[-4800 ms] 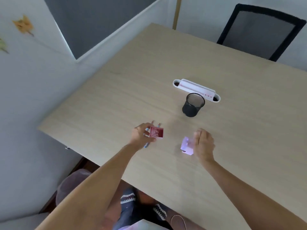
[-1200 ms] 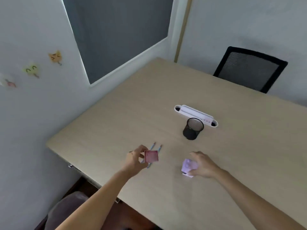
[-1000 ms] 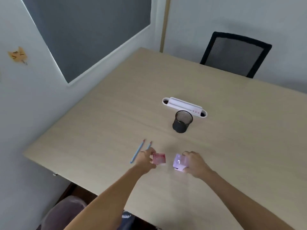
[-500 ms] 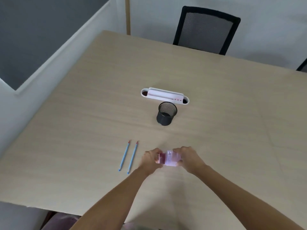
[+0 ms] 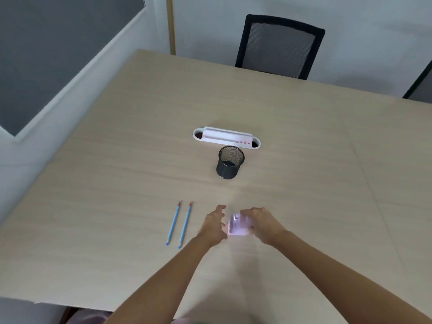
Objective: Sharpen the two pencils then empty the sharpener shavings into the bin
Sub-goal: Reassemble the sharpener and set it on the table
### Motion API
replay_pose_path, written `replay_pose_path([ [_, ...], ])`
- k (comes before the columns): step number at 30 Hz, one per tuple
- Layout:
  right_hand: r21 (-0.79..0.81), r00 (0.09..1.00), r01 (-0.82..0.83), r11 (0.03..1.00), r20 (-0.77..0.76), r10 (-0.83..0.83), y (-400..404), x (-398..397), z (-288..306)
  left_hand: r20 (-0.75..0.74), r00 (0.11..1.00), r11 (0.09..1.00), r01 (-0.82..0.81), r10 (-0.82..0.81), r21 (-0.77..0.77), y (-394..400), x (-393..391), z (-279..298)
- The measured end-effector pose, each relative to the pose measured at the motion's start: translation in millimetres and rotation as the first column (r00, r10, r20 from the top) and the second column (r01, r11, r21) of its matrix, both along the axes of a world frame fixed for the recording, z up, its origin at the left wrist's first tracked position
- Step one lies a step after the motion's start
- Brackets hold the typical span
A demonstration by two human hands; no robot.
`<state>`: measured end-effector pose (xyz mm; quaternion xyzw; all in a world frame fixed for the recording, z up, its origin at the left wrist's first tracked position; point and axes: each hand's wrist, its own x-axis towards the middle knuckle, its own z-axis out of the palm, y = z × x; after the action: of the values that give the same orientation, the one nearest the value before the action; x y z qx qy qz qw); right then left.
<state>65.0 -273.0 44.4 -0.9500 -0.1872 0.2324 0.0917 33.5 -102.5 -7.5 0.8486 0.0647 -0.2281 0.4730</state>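
With our right hand (image 5: 261,224) gripping the pink sharpener (image 5: 237,226) just above the surface (image 5: 304,160) and our left hand (image 5: 214,226) loose beside it, a poorly seated drawer risked spilling leftover shavings.

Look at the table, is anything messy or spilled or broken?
Nothing stands out. The two blue pencils lie neatly side by side, the black mesh cup stands upright in front of the white holder, and no shavings show on the table. The right hand holds the pink sharpener; the left hand is beside it.
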Motion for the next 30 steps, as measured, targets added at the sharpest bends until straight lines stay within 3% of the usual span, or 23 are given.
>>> replay_pose_path([
  [4, -0.008, 1.000, 0.004, 1.000, -0.020, -0.004, 15.2, 0.8, 4.0, 0.132, 0.962, 0.947, -0.260, 0.237, 0.191, 47.5, 1.7, 12.0],
  [7, 0.142, 0.998, 0.047, 0.989, 0.025, -0.051, 50.2, -2.1, 12.0, 0.139, 0.899, 0.837, -0.437, 0.415, 0.328, 89.9, 6.6, 6.2],
  [9, 0.186, 0.992, 0.123, 0.975, 0.002, -0.125, 80.2, -3.0, 10.9, 0.029, 0.909, 0.820, -0.388, 0.415, 0.420, 104.9, 8.6, 0.6],
  [12, 0.130, 0.968, 0.223, 0.966, -0.146, -0.204, 118.3, -1.6, -8.8, -0.093, 0.908, 0.813, -0.314, 0.407, 0.489, 111.0, 9.6, -6.0],
  [16, 0.120, 0.900, 0.385, 0.915, -0.267, -0.344, 145.9, 0.8, -39.6, -0.110, 0.906, 0.801, -0.299, 0.409, 0.518, 112.0, 15.5, -16.2],
  [23, 0.053, 0.916, 0.345, 0.937, -0.235, -0.324, 172.3, 10.0, -58.6, -0.138, 0.930, 0.826, -0.226, 0.341, 0.517, 118.7, 13.0, -23.0],
  [26, 0.036, 0.913, 0.298, 0.954, -0.302, -0.274, 164.6, 9.8, -52.8, -0.177, 0.933, 0.849, -0.191, 0.312, 0.493, 125.5, 12.2, -15.4],
  [29, 0.157, 0.861, 0.424, 0.892, -0.375, -0.343, 149.6, 16.2, -42.3, -0.135, 0.949, 0.868, -0.196, 0.285, 0.457, 129.2, 26.1, 7.6],
  [30, 0.194, 0.877, 0.422, 0.886, -0.333, -0.346, 144.7, 25.6, -34.4, -0.094, 0.952, 0.871, -0.224, 0.291, 0.437, 128.7, 36.5, 19.1],
])
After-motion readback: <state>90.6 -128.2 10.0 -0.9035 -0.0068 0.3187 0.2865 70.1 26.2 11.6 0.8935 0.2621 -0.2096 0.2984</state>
